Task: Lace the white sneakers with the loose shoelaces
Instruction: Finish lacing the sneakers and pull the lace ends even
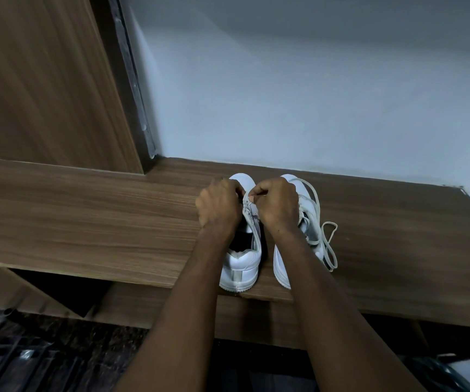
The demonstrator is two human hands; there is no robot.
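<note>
1. The right hand's fingers (252, 197) are pinching a short length of flat off-white shoelace (246, 198) between thumb and forefinger, just above the eyelet row; the right hand (277, 206) is curled into a loose fist around that pinch.
2. The left hand (219, 203) is clenching over the front of the same shoe, its fingertips tucked out of sight, so whether it is gripping the lace or the shoe's upper cannot be told.
3. Both hands are working on the left white low-top leather sneaker (240, 264), which is standing upright with its heel toward the viewer and overhanging the near edge of the brown wood-grain table (86, 222).
4. The right white sneaker (281, 267) is sitting just beside it, toes pointing toward the pale wall (284, 94); its loose pale lace (328, 236) is trailing in open loops over its outer side and onto the table.
5. Risk: a downward tug on the pinched lace could be tipping the overhanging heel off the table edge, since little of the sole there is being supported.
6. Risk: the right forearm is passing directly over the second sneaker, so a sideways pull could be snagging its trailing loops and dragging that shoe.
7. Appearance: both uppers are looking clean, smooth and stiff; the laces are looking flat, limp and slightly greyer.
</note>
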